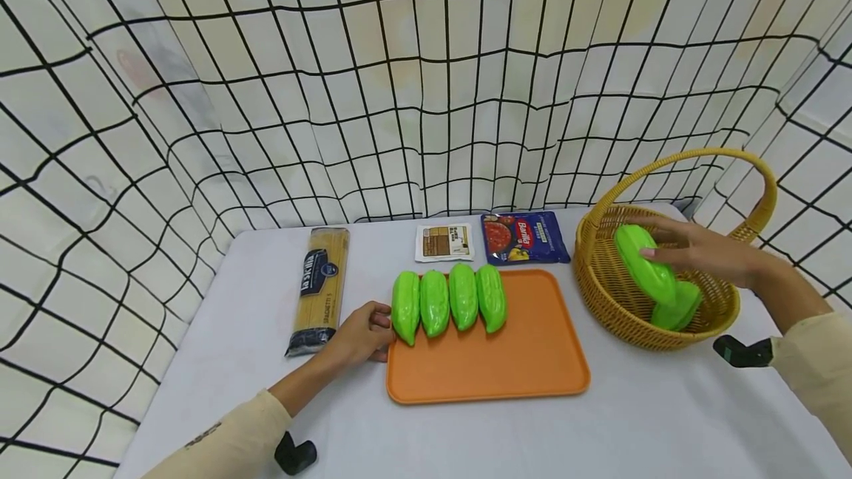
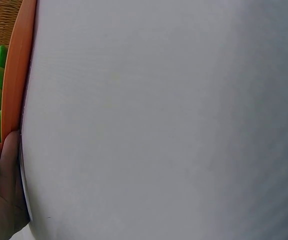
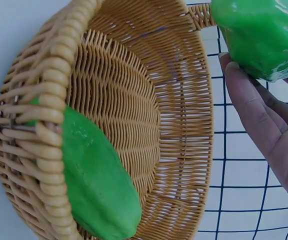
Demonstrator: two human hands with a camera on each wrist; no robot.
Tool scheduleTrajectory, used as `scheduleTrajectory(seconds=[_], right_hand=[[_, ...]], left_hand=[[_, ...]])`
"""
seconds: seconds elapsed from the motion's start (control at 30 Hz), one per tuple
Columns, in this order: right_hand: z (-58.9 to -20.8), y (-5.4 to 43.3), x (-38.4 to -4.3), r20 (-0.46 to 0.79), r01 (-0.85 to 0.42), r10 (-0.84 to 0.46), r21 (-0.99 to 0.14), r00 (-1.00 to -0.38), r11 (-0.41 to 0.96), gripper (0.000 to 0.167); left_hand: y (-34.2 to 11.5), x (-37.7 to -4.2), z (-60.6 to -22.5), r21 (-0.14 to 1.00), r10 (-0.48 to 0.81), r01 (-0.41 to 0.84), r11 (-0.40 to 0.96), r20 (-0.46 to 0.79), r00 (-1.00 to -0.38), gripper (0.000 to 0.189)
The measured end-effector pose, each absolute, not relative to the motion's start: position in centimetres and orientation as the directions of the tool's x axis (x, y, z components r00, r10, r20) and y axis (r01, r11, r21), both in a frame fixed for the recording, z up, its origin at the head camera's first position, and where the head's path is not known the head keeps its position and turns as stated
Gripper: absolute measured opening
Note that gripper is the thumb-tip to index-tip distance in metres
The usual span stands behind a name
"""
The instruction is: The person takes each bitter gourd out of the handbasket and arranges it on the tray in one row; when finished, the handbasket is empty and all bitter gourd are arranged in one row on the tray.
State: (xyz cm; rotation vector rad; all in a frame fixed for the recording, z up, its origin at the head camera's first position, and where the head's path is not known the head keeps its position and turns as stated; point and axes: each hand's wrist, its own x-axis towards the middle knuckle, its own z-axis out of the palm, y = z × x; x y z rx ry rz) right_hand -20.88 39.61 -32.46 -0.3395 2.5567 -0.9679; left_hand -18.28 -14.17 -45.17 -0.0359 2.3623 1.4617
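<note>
My right hand (image 1: 692,250) grips a glossy, bright green gourd (image 1: 642,265), perhaps a bitter melon, over the wicker basket (image 1: 589,283). Below it, a second green gourd (image 3: 99,175) lies inside against the basket wall. In the right wrist view, my fingers (image 3: 251,100) hold the gourd's side, above the rim. On the left, my left hand (image 1: 362,331) pinches the left edge of the orange tray (image 1: 492,368); the left wrist view has the thumb and a finger at its rim. Several green gourds (image 1: 435,304) lie side by side along the tray's upper left part.
A spaghetti pack (image 1: 322,287) lies left of the tray. Behind the tray are a small white packet (image 1: 444,242) and a blue Barilla pouch (image 1: 524,237). The basket's tall handle (image 1: 685,154) arches up at the right. Black netting over white sheeting encloses the white table (image 1: 239,316).
</note>
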Motion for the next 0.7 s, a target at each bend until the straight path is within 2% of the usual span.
scheduleTrajectory(seconds=[0.3,0.7], right_hand=[[-32.5,38.8,-19.8,-0.235,-0.106,-0.382,-0.717,-0.894,0.689,0.068],[-32.2,35.0,-18.3,-0.143,-0.188,-0.439,-0.757,-0.887,0.626,0.06]], left_hand=[[-14.1,-18.4,-45.3,0.858,0.163,-0.205,0.47,-0.313,-0.935,0.051],[-14.0,-18.4,-45.5,0.851,0.162,-0.207,0.482,-0.319,-0.934,0.051]])
